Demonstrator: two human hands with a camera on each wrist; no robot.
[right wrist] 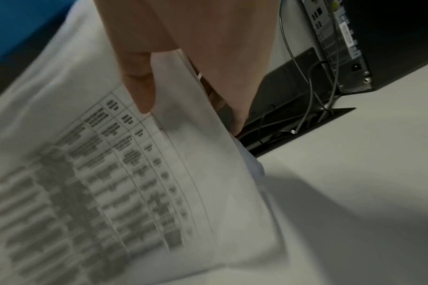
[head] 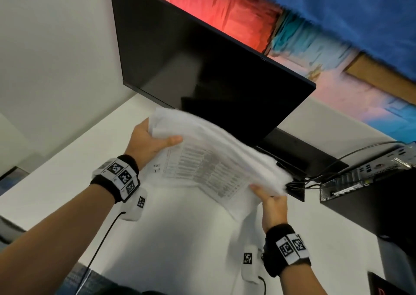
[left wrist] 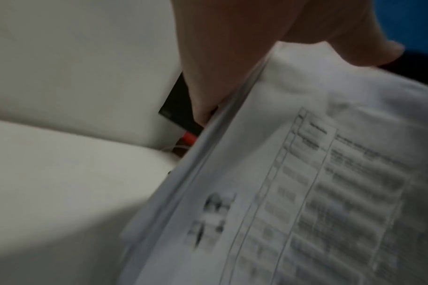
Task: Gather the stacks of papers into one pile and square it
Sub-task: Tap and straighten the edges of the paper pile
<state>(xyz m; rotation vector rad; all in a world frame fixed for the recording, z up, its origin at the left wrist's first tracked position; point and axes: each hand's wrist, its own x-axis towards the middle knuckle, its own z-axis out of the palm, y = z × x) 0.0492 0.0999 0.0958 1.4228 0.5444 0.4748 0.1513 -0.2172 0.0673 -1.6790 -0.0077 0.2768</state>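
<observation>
While the white desk (head: pixel 67 182) spreads beneath both hands and a dark monitor (head: pixel 202 69) stands beyond them, the papers (head: pixel 213 159) hang between the hands, lifted and tilted. The left hand (head: pixel 148 141) pinches one end, thumb on top; the right hand (head: pixel 273 206) grips the opposite corner. To square it well, the person should probably loosen both grips slightly and tap an edge on the desk.

Both forearms extended forward, banded at the wrists. Left hand (head: pixel 149 142) — thumb laid across the upper face of the held sheets, fingers beneath. Right hand (head: pixel 273 206), opposite side — thumb on top, fingers curled under the edge.
</observation>
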